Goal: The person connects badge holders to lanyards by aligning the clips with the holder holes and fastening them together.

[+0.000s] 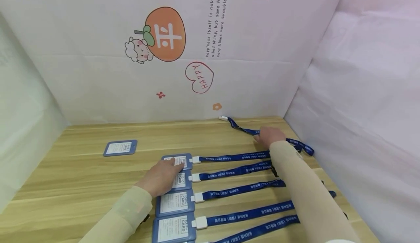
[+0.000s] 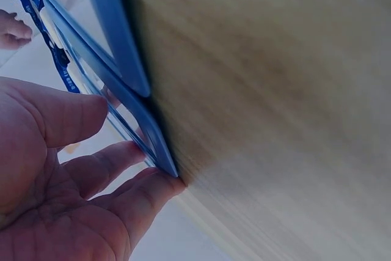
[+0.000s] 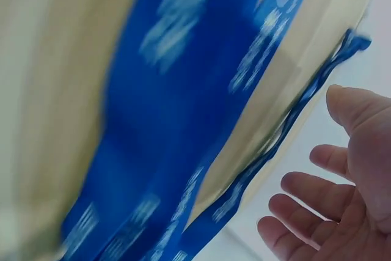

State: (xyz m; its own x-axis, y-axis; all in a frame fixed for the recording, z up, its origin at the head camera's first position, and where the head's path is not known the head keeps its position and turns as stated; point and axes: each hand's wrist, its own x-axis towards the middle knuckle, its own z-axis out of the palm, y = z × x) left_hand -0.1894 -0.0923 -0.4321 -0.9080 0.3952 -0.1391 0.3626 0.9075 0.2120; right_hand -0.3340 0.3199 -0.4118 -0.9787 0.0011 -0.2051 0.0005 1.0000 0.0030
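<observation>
My left hand (image 1: 160, 177) lies over the left side of the upper card holders in a column, its fingertips on the topmost blue card holder (image 1: 187, 165). In the left wrist view, its nearly straight fingers touch the edge of a holder (image 2: 160, 145), with the thumb above. My right hand (image 1: 270, 136) is at the back right, over a loose blue lanyard (image 1: 241, 127) with a white clip. The right wrist view shows that hand with fingers spread and apart from the blue straps (image 3: 165, 90). Another lanyard (image 1: 236, 157) runs right from the topmost holder.
Several more card holders (image 1: 174, 203) form the column below, with blue lanyards (image 1: 246, 190) stretched rightward. A single card holder (image 1: 120, 148) lies at the back left of the wooden table (image 1: 82, 177). Printed cloth walls (image 1: 249, 86) enclose the back and sides.
</observation>
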